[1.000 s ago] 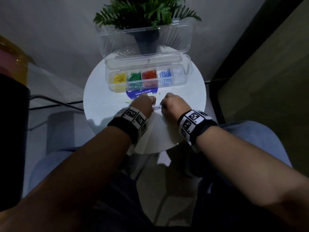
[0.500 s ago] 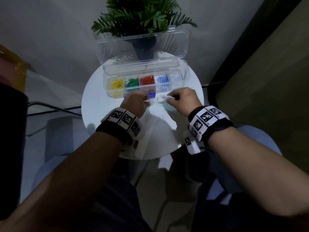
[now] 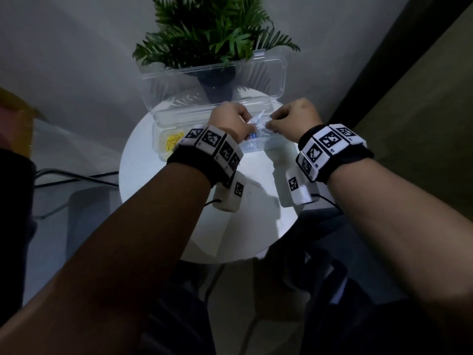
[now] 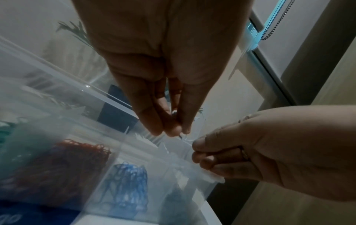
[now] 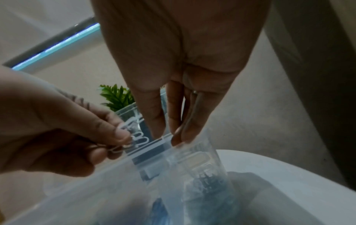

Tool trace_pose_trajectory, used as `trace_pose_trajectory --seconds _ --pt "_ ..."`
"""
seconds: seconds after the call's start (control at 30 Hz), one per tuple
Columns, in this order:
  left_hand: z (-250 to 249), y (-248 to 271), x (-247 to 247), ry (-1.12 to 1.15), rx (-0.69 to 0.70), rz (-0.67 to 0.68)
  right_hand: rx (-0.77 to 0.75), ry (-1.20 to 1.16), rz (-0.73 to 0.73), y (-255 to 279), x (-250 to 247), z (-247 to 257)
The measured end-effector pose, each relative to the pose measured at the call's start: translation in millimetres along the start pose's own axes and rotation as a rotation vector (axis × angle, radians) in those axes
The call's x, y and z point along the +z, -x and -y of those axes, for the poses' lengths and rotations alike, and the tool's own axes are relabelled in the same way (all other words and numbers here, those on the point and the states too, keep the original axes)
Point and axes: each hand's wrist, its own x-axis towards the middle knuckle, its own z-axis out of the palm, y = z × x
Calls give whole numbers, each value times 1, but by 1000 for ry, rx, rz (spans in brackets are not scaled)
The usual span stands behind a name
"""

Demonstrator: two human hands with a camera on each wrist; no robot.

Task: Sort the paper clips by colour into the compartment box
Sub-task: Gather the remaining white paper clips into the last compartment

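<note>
The clear compartment box (image 3: 163, 124) stands open on the round white table (image 3: 158, 201). It holds yellow clips (image 3: 174, 142), green clips (image 4: 7, 129), red clips (image 4: 63, 164) and blue clips (image 4: 129, 182), each colour in its own compartment. Both hands hover over the box's right end. My left hand (image 3: 249, 126) pinches a small bunch of white paper clips (image 5: 133, 137). My right hand (image 5: 169, 138) has its fingertips pressed together on a thin white clip (image 5: 163, 137) just above the rightmost compartment (image 5: 202, 159). The hands hide the middle compartments in the head view.
The box's clear lid (image 3: 212, 80) stands up behind it, against a potted green plant (image 3: 212, 34). A wall lies behind the table and a dark door frame (image 3: 384, 60) to the right. My knees are under the table's near edge.
Both hands have lifted off the table top and moved forward and up, carrying white clips from the table's middle to above the right end of the box.
</note>
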Motion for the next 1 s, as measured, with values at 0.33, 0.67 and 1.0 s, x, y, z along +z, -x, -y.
trace_pose_trajectory --seconds 0.33,0.67,1.0 --pt "-30 -20 16 -135 45 0 53 -168 -101 3 -11 -21" --pt "17 57 -21 -197 282 38 -106 69 115 59 13 -26" --pt "91 102 17 -551 31 279 -102 405 294 94 75 -32"
